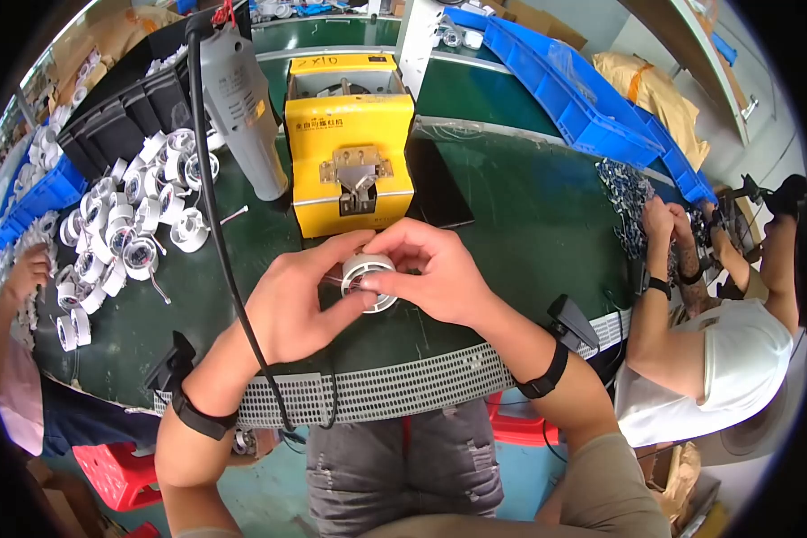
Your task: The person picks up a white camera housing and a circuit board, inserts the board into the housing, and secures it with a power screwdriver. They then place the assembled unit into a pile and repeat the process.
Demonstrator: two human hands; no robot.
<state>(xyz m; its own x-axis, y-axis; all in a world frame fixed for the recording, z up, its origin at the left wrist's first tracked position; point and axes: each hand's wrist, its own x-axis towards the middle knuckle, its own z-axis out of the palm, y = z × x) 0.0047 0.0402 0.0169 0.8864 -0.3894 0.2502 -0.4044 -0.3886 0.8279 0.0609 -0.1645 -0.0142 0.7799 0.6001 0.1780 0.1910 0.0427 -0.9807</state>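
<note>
Between my two hands, just in front of the yellow machine, is a round white plastic housing (368, 266) with an open ring face and thin wires inside. My left hand (298, 291) grips its left side, the thumb laid along the ring's face. From the other side my right hand (435, 273) holds it, fingers on the rim and thumb pressed on the face. The fingertips hide part of the wiring. The yellow machine (348, 166), with a metal fixture on its front, stands behind the housing. Similar white housings (121, 220) lie piled to the left.
A grey handheld tool (242, 112) hangs beside the machine, and a black cable (211, 197) runs down past my left arm. Blue bins (565, 90) stand at the back right. Small parts (623, 202) lie heaped near a co-worker's hands (668, 224). Another person's hand (29, 269) is at far left.
</note>
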